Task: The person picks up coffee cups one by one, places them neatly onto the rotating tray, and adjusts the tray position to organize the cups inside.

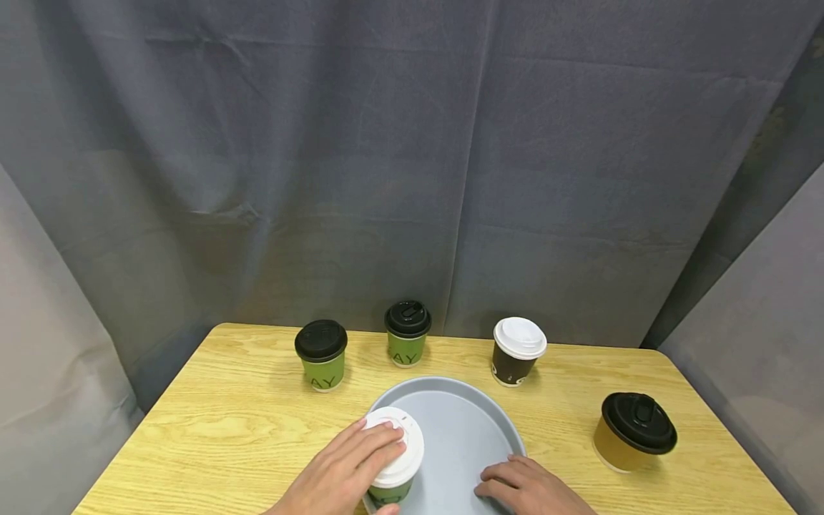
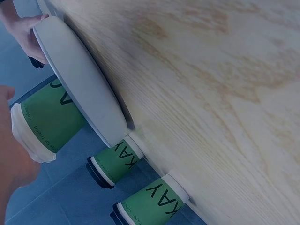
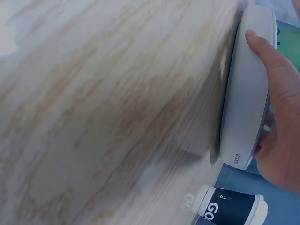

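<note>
Counter (image 1: pixel 212 422): 1 grey tray (image 1: pixel 457 436), right hand (image 1: pixel 531 488) pinching its rim. 1 tan cup (image 1: pixel 634 433); 1 white-lidded green cup (image 1: pixel 410 459) at tray's left side, left hand (image 1: pixel 344 468) gripping it; 1 black cup (image 1: pixel 515 357), 2 black-lidded green cups (image 1: pixel 322 357) (image 1: pixel 408 335) beyond tray.

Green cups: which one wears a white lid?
The green cup in the left hand's grip, at the left edge of the tray, has the white lid. The two other green cups wear black lids.
</note>
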`<state>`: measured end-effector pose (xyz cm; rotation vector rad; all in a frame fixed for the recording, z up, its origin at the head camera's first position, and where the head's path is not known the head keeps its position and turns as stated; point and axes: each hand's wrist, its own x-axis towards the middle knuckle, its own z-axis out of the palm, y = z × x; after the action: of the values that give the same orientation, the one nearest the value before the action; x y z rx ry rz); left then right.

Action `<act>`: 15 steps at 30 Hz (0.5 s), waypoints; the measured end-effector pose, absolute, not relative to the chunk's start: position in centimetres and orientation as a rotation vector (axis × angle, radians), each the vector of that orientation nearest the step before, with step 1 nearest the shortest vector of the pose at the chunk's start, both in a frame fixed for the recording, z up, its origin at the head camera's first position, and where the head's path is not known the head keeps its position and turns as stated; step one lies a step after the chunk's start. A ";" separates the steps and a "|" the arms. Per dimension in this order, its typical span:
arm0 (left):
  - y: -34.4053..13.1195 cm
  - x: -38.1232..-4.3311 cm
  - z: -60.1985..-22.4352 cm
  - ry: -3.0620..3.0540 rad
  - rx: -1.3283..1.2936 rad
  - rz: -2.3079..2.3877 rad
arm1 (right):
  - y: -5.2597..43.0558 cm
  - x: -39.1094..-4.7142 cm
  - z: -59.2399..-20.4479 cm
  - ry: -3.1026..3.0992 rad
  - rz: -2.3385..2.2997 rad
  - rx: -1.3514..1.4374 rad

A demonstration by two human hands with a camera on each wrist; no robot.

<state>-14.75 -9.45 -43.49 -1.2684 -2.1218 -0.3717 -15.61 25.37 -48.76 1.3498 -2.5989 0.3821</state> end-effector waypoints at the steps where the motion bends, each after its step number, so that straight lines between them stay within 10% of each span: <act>1: -9.5 -14.7 -43.5 -2.124 -1.269 -0.370 | 25.3 -15.6 -48.8 -2.592 0.383 1.343; 15: -9.6 -15.2 -43.1 -2.132 -1.277 -0.344 | 25.0 -15.1 -49.0 -2.603 0.373 1.302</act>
<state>-15.16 -9.60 -43.11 -1.2775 -2.1318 -0.3440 -15.13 25.03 -49.03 1.3020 -2.6029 0.3726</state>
